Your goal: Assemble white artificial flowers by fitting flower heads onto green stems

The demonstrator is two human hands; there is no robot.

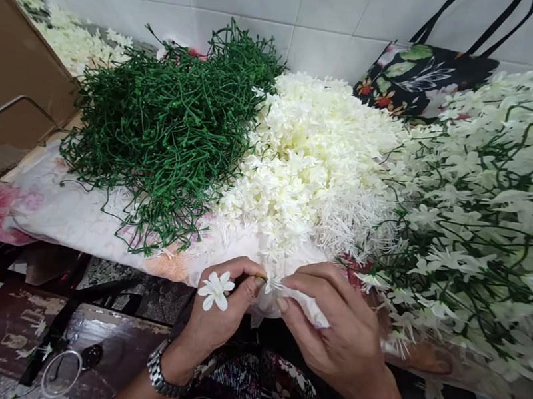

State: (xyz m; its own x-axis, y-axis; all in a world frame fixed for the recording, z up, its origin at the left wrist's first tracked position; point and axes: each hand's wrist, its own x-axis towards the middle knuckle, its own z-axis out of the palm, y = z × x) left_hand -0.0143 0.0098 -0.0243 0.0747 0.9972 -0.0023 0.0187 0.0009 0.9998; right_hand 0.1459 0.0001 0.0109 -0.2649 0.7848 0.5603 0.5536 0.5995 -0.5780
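Our left grip (228,311) pinches a stem (263,278), our right grip (334,328) a white floret (273,285); stemmed blossoms (466,217) heaped, green sprigs (163,116) still bare, petals (310,146) loose!

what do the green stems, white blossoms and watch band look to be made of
Green stems: probably plastic, slightly glossy, going by their uniform green and wiry curls.
White blossoms: possibly thin fabric or soft plastic, fairly matte; the petals are thin and look alike.
Watch band: apparently metal, with shiny silver links.
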